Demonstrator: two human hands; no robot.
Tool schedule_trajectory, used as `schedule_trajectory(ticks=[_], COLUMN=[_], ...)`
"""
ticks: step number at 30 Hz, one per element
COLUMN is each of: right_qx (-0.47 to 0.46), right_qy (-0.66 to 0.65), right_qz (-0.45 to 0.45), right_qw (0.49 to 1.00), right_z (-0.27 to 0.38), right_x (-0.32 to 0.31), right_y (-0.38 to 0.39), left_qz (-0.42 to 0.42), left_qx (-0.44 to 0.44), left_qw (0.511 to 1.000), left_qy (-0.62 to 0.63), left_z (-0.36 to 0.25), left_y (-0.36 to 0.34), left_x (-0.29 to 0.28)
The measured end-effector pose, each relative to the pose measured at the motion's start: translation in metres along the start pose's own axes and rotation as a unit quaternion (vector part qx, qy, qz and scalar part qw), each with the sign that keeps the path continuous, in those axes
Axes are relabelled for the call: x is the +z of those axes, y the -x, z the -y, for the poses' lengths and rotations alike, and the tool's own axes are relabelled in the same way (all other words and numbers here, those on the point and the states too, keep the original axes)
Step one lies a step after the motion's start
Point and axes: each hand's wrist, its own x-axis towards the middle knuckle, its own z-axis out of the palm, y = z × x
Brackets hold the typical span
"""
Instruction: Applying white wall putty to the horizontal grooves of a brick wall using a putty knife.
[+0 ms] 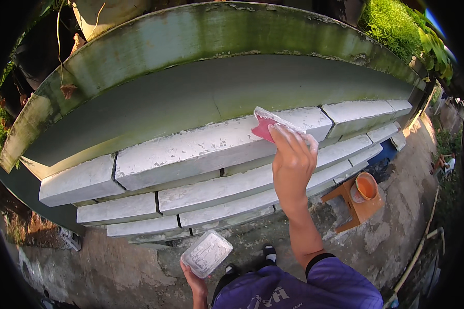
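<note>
R hand (pixel 294 157) was closed, fingers pinched on pink scraper (pixel 263 129), which sat just beyond fingertips at top wht ledge (pixel 191 147); scraper edge was smeared wht, contact w/ ledge unclear. Lower wht ledges (pixel 219 191) stepped down below R hand. L hand (pixel 193 279), well below R hand, was curled on near-left part of shallow tray (pixel 208 253), inside coated wht; some fingers hidden. Orange bucket (pixel 366 186) stood on brown stool (pixel 375 205), lower R of R hand.

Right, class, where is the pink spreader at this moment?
In the head view, the pink spreader is slightly right of centre, held in the right hand at the top row of white blocks, below the curved green-stained rim.
</note>
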Motion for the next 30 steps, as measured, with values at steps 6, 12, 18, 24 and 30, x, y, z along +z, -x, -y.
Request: schedule_trajectory(ticks=[6, 12, 18, 24, 30], right_qx=[0.010, -0.032, 0.149, -0.056, -0.196], right_qy=[-0.014, -0.097, 0.126, 0.059, -0.068], right_qz=[0.108, 0.021, 0.052, 0.090, 0.042], right_qw=[0.994, 0.995, 0.979, 0.993, 0.977], right_z=[0.009, -0.012, -0.109, -0.042, -0.061], right_x=[0.010, -0.006, -0.028, -0.007, -0.014], right_y=[0.018, 0.022, 0.005, 0.045, 0.040], left_qz=[0.012, 0.044, 0.049, 0.047, 0.058], left_qx=[-0.010, -0.007, -0.010, -0.011, -0.017], left_qw=[1.000, 0.999, 0.999, 0.999, 0.998], left_qy=[0.000, 0.016, 0.013, 0.017, 0.022], left_z=[0.010, 0.017, 0.029, 0.036, 0.046], left_y=[-0.007, -0.007, -0.008, -0.003, 0.001], left_x=[0.003, 0.019, 0.025, 0.047, 0.073])
